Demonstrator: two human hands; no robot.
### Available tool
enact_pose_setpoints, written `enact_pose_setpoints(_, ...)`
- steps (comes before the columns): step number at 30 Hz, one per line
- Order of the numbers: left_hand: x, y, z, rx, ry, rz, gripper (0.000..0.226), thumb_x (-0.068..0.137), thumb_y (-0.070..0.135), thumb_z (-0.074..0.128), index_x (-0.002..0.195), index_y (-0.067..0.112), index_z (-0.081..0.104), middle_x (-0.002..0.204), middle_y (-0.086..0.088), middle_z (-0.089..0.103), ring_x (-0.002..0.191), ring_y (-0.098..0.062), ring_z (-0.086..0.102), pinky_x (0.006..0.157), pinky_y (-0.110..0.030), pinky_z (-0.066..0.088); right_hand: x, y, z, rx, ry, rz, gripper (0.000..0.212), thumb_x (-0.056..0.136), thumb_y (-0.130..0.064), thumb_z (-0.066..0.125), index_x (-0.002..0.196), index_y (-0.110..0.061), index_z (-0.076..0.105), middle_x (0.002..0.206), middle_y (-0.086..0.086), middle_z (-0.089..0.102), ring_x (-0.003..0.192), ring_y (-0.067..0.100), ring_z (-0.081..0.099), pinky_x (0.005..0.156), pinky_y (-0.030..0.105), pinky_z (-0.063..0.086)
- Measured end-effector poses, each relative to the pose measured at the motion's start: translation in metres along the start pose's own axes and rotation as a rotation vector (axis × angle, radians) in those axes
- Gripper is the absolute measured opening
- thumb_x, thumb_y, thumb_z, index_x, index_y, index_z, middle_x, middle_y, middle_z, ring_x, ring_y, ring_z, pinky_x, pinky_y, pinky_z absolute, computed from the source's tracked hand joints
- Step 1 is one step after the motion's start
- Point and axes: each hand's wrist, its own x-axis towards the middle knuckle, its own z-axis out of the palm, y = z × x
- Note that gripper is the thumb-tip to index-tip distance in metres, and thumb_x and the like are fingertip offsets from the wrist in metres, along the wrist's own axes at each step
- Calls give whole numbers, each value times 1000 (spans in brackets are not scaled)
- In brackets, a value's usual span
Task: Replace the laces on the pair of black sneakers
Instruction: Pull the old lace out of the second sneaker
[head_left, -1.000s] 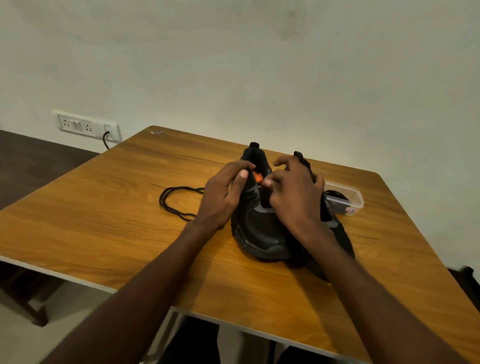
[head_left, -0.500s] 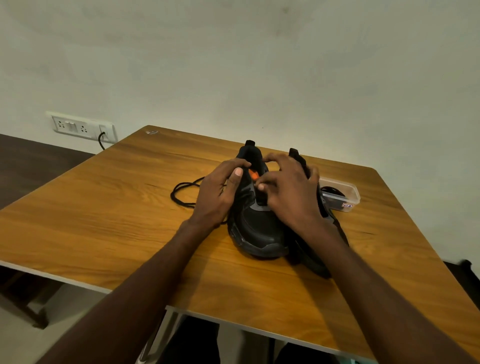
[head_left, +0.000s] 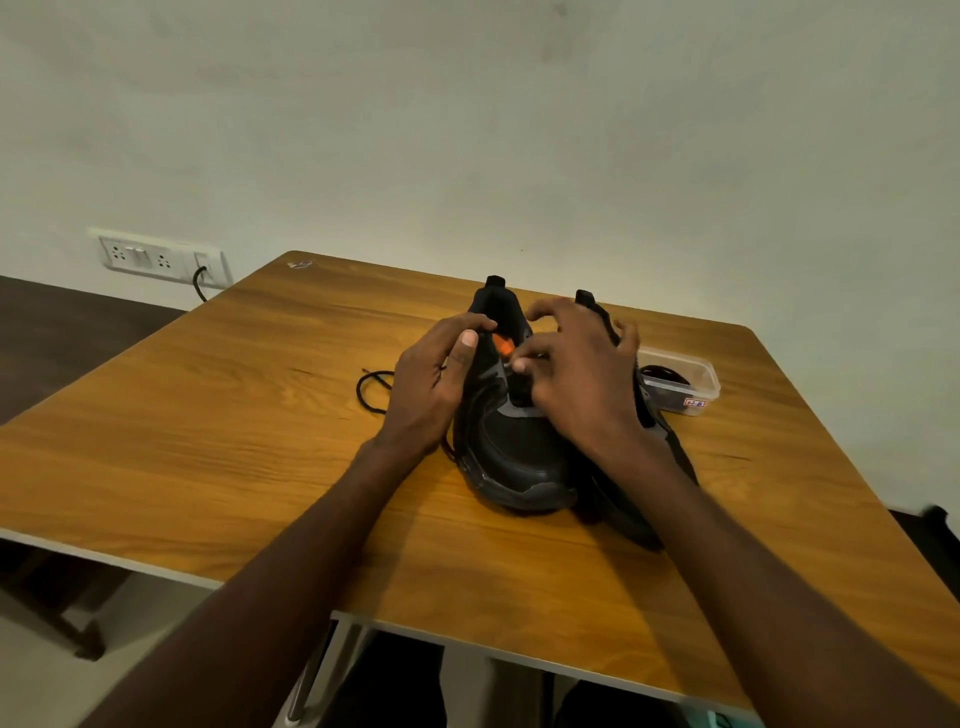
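Here the two sneakers (head_left: 511, 447) stand side by side on the table (head_left: 208, 415). The left hand (head_left: 431, 384) grips the nearer shoe's collar; the right hand (head_left: 582, 384) pinches something small at the eyelets. The lace (head_left: 371, 392) looks soft and limp, so better hold it near its tip.

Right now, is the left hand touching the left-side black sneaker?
Touching. The head view shows the left hand gripping the black sneaker at its collar, thumb and fingers pressed on the upper with no gap.
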Motion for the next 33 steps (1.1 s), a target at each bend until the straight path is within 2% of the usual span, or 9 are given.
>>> enact_pose_setpoints(3,0,0,0,-22,-2,-1,33,112,26,41,129,13,66,125,0,70,118,-20,66,93,-48,57,2,9,-8,297,403,370,9,94,-19,71,98,-27,75,120,-13,57,100,4,50,114,51,34)
enact_pose_setpoints(5,0,-1,0,-31,-6,-2,33,112,26,42,129,13,66,125,-1,70,118,-21,66,93,-49,57,2,14,-16,358,532,451,12,95,-14,68,104,-20,73,124,-2,59,99,12,55,109,50,40)
enact_pose_setpoints(8,0,-1,1,-23,-12,0,32,112,26,42,130,13,66,125,0,70,119,-21,66,93,-51,57,1,16,-17,49,341,145,39,91,-12,70,128,-23,66,150,1,45,136,20,48,119,54,28)
enact_pose_setpoints(11,0,-1,1,-8,-6,4,33,112,27,42,130,13,66,124,1,70,117,-21,66,92,-49,57,0,3,-8,-104,-10,-134,30,93,-27,70,121,-39,70,166,-9,26,157,19,17,122,63,10)
enact_pose_setpoints(13,0,0,1,0,4,2,33,112,27,42,129,13,66,123,1,70,116,-21,67,91,-49,57,3,-2,-2,-79,-136,-136,22,94,-29,71,112,-40,75,163,-13,32,155,18,19,121,64,6)
enact_pose_setpoints(20,1,0,0,-35,5,-9,32,112,26,43,128,13,66,124,0,69,119,-21,65,94,-48,57,11,7,-14,209,444,413,10,98,-18,64,103,-22,72,121,-3,61,98,14,60,109,44,35)
enact_pose_setpoints(25,1,0,2,-19,7,4,31,112,25,43,129,13,67,124,1,70,119,-20,66,94,-47,56,8,11,-8,-37,126,62,43,93,-21,68,135,-32,61,155,-4,42,145,19,39,117,52,25)
enact_pose_setpoints(27,1,0,1,-10,11,10,31,112,25,43,129,13,67,123,1,70,117,-21,66,93,-48,57,5,8,-2,-58,-53,-129,34,93,-26,70,125,-39,67,163,-10,31,154,18,22,121,61,15)
enact_pose_setpoints(33,0,1,1,10,9,-2,31,112,27,43,129,14,67,124,3,70,118,-19,66,93,-49,56,4,0,16,37,25,18,14,91,-27,75,101,-34,79,134,-16,60,123,11,54,116,47,24)
